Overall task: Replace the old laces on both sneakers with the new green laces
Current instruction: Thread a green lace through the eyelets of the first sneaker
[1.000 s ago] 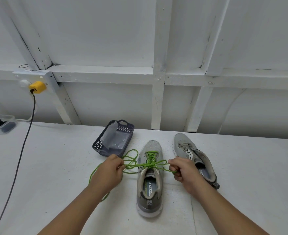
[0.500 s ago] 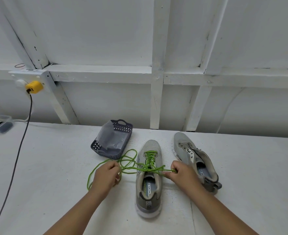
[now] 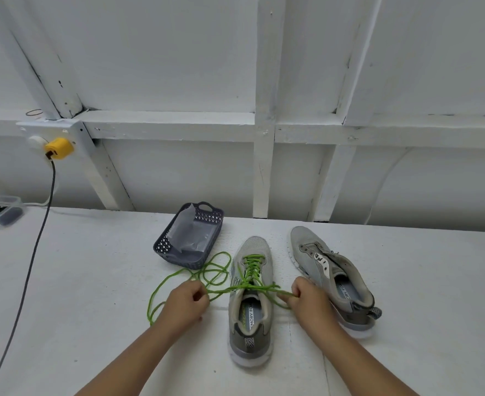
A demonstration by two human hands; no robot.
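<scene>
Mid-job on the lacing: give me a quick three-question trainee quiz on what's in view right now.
1. True or false: the right sneaker already carries a green lace.
2. What does the left hand grip?
3. Multiple choice: the dark basket sits A) beyond and left of the left sneaker, B) between the sneakers, C) right of both.

Key: 1 false, its eyelets look empty. 2 the green lace; the right hand pinches the other end. 3 A.

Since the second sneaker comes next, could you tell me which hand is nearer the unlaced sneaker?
Right. The right hand sits just beside the unlaced sneaker, pinching the green lace. The left hand grips the lace beyond the laced sneaker.
</scene>
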